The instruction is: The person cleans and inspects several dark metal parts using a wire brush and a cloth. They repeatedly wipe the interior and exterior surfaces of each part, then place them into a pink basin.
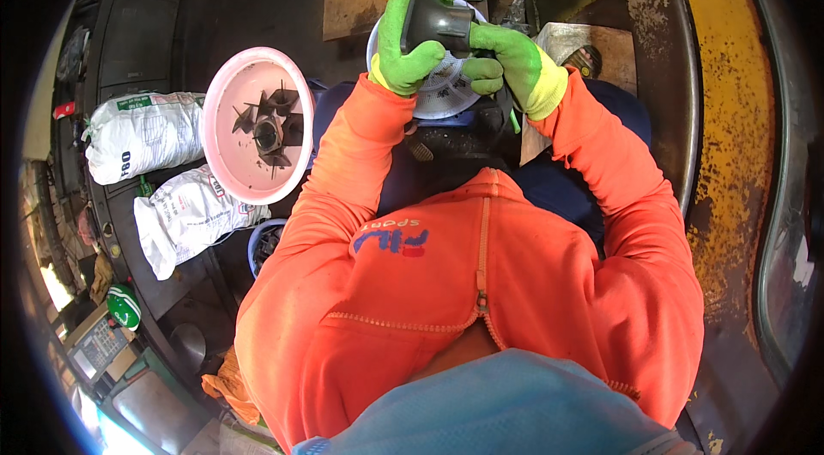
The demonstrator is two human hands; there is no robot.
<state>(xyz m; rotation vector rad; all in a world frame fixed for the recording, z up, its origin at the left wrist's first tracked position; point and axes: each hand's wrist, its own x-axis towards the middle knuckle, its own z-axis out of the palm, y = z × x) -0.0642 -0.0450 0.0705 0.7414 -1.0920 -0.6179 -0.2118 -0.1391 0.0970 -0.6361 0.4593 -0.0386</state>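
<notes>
Both gloved hands gripped a dark funnel-shaped part (438, 21) above a white basin (446, 99): the left hand (410, 26) wrapped its wide end, and the right hand (506, 60) closed on its narrow end. Just left stood a pink basin (225, 103) holding dark finned parts (270, 124), with two white sacks (146, 137) beyond it. The orange sleeves (343, 172) hid most of the floor below, and a yellow rusted rim (730, 129) curved on the right.

We see even, soft daylight with bright, saturated colours and only faint shadows. Glare burns out the lower left corner. Straight edges bow toward the black round rim. The centre is sharp; the nearest blue cloth (515, 408) is slightly soft.
</notes>
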